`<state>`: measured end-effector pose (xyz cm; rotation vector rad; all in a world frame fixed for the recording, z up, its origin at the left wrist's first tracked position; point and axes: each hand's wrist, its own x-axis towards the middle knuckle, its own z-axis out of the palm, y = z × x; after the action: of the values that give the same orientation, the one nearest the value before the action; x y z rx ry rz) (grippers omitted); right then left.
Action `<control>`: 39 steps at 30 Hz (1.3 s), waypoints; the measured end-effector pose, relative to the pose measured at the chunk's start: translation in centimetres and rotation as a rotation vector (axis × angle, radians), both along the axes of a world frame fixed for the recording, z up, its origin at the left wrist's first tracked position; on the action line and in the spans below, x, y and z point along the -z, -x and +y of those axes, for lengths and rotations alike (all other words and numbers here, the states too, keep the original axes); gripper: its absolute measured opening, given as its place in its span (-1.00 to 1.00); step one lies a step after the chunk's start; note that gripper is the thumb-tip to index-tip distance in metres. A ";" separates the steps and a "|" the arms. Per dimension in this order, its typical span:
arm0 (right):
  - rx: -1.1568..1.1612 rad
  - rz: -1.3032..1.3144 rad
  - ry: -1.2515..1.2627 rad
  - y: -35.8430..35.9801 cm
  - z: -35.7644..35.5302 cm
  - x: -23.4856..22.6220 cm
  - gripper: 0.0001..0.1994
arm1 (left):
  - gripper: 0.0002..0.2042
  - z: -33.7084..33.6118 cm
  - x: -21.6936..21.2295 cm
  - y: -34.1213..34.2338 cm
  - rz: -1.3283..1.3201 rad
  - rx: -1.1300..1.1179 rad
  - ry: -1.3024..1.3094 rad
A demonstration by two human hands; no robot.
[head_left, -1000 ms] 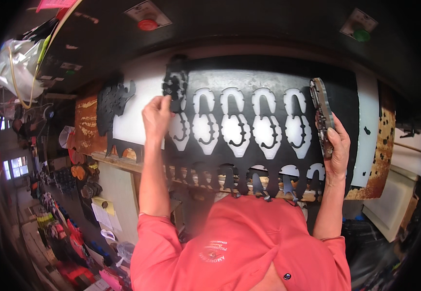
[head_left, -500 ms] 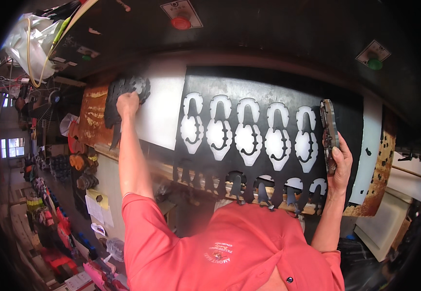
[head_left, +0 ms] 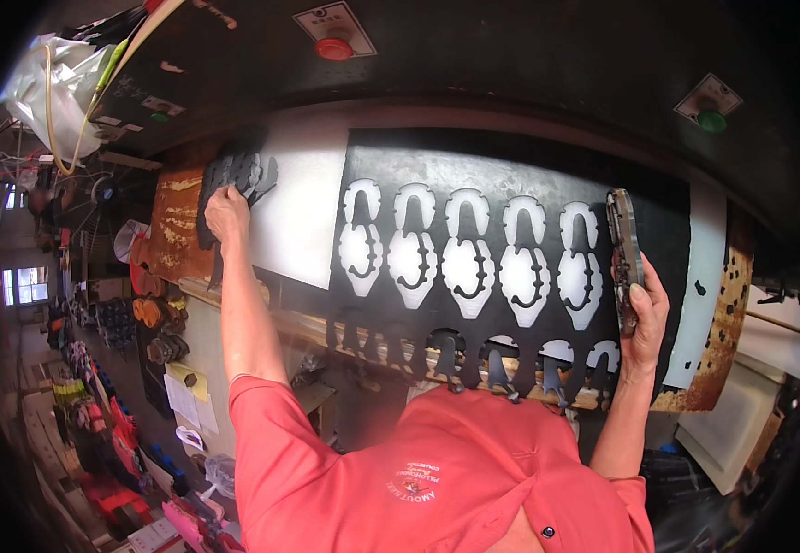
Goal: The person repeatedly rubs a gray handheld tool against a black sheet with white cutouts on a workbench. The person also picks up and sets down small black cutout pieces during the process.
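Observation:
A black sheet point(head_left: 474, 157) lies across the work surface, with several shoe-upper-shaped openings showing white beneath. My right hand point(head_left: 644, 313) grips a metal-edged cutting die point(head_left: 625, 240), which stands on its edge at the sheet's right end. Far to the left, my left hand point(head_left: 227, 214) is closed at the near side of a heap of dark cut pieces point(head_left: 238, 170). Its fingertips touch the heap, but whatever they may pinch is hidden. Along the sheet's near edge, narrow cut tongues point(head_left: 501, 367) hang over the table's front.
A white board point(head_left: 303, 198) extends left of the sheet, beside a rusty plate point(head_left: 177, 217). Overhead, a dark machine beam carries a red button point(head_left: 333, 48) and a green button point(head_left: 712, 121). A pale strip point(head_left: 699, 286) lies at the right. A pale box point(head_left: 727, 433) stands lower right.
My left hand has moved down and left over the heap, and the dark pieces that were blurred under it now lie still. The right hand keeps its hold on the die.

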<state>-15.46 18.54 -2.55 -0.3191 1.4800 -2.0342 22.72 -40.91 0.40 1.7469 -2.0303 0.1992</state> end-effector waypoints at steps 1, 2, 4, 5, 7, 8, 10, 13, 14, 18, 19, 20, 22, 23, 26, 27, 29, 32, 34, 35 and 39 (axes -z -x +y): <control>0.019 -0.003 -0.006 0.0 0.0 -0.1 -0.30 | -0.66 0.3 -0.2 0.1 -0.099 0.009 0.086; 0.033 -0.015 -0.007 -0.2 -0.1 -0.2 -0.29 | -0.65 1.0 -0.5 0.6 -0.210 0.010 0.123; 0.026 0.068 -0.093 -0.4 -0.2 -0.4 -0.28 | -0.64 3.4 -1.2 2.7 -0.123 0.076 0.161; 0.025 0.067 -0.090 -0.5 -0.2 -0.5 -0.28 | -0.64 5.3 -1.4 4.6 0.035 0.247 0.118; 0.039 0.000 -0.049 -0.5 -0.1 -0.8 -0.31 | -0.64 10.7 -1.2 8.7 0.207 0.524 -0.029; 0.039 -0.076 -0.033 -0.5 0.1 -1.0 -0.33 | -0.63 14.4 -0.3 10.6 0.247 0.725 -0.037; 0.060 -0.101 0.005 -0.3 0.8 -1.6 -0.37 | -0.55 20.0 1.3 14.0 0.214 0.975 -0.150; 0.135 0.228 -0.095 0.3 2.0 -2.5 -0.39 | -0.52 24.3 2.8 16.6 -0.068 1.013 -0.029; 0.171 0.413 -0.176 0.6 2.3 -2.6 -0.40 | -0.52 24.7 3.0 16.8 0.040 0.989 -0.045; 0.230 0.671 -0.537 0.8 2.2 -1.7 -0.37 | -0.53 23.9 3.2 16.3 -0.008 0.994 -0.056; 0.228 0.775 -0.591 0.4 1.7 -1.2 -0.38 | -0.53 23.8 3.3 16.2 -0.005 0.994 -0.056; 0.237 1.059 -0.652 0.1 1.2 -0.7 -0.41 | -0.53 23.7 3.4 16.1 -0.023 1.003 -0.060; 0.264 1.018 -0.686 -0.6 0.9 -0.1 -0.37 | -0.54 24.0 3.5 16.2 -0.001 0.993 -0.058; 0.269 1.034 -0.680 -0.7 0.7 0.2 -0.37 | -0.54 24.1 3.5 16.3 0.001 0.992 -0.061; 0.292 1.082 -0.657 -1.0 0.4 0.6 -0.40 | -0.54 24.3 3.2 16.5 0.002 0.985 -0.081; 0.299 1.104 -0.638 -1.0 0.4 0.6 -0.42 | -0.53 24.2 3.1 16.5 0.012 0.971 -0.095; 0.297 1.150 -0.608 -0.8 0.4 0.8 -0.42 | -0.53 24.1 3.2 16.3 -0.001 0.983 -0.081; 0.272 1.200 -0.571 -0.5 0.6 1.1 -0.39 | -0.54 23.8 3.8 16.0 0.007 0.976 -0.082; 0.261 1.209 -0.538 -0.4 0.6 1.3 -0.38 | -0.54 23.7 4.0 15.9 0.056 0.984 -0.095; 0.258 1.190 -0.553 -0.4 0.6 1.4 -0.37 | -0.54 23.7 3.8 15.9 0.050 0.979 -0.100; 0.303 1.190 -0.589 -1.4 0.7 1.2 -0.32 | -0.56 26.5 1.0 14.8 0.072 1.040 0.009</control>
<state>-14.11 19.26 -3.79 -1.2368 2.8615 -1.4570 7.91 -14.41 -0.64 0.5015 -2.5609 -0.1852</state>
